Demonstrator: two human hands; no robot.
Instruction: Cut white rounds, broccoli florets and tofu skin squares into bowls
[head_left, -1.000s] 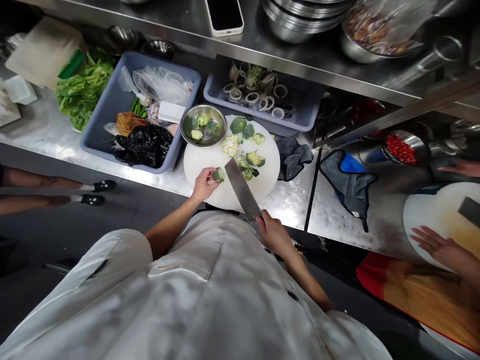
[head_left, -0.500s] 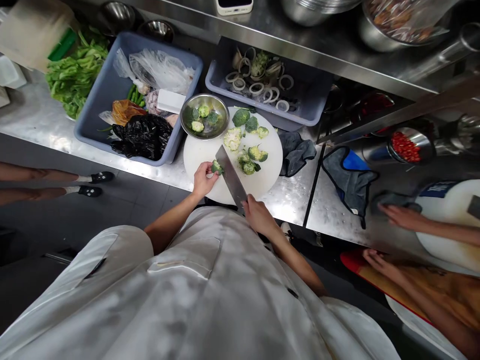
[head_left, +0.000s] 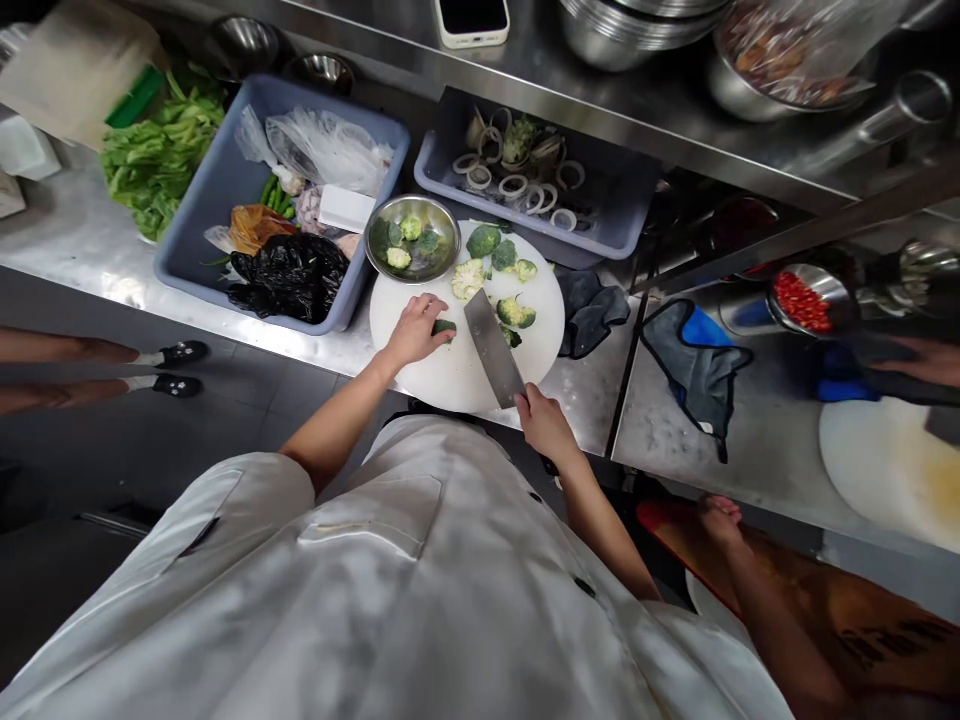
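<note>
My left hand [head_left: 417, 328] is over the near left part of the round white cutting board [head_left: 405, 375], its fingers on a small broccoli piece [head_left: 444, 328]. In my right hand [head_left: 545, 422], at the board's near right edge, is the handle of a cleaver [head_left: 493, 345]; its broad blade slants up and left across the board. Behind the blade lie broccoli florets [head_left: 484, 239] and a pale cut piece [head_left: 469, 279]. More florets sit to its right, one partly hidden by the blade. A steel bowl [head_left: 412, 262] with several florets rests on the board's far left edge.
A blue-grey bin [head_left: 169, 255] with bags and green peppers stands left, beside leafy greens [head_left: 161, 150]. Behind the board is another bin [head_left: 626, 235] with onion rings. Dark cloths [head_left: 592, 312] lie right. A co-worker's hand [head_left: 926, 360] is at far right. A shelf edge [head_left: 637, 125] overhangs.
My left hand has moved slightly away from my body, now lying over the broccoli piece. The cleaver and my right hand have shifted right. The co-worker's hand has moved farther right.
</note>
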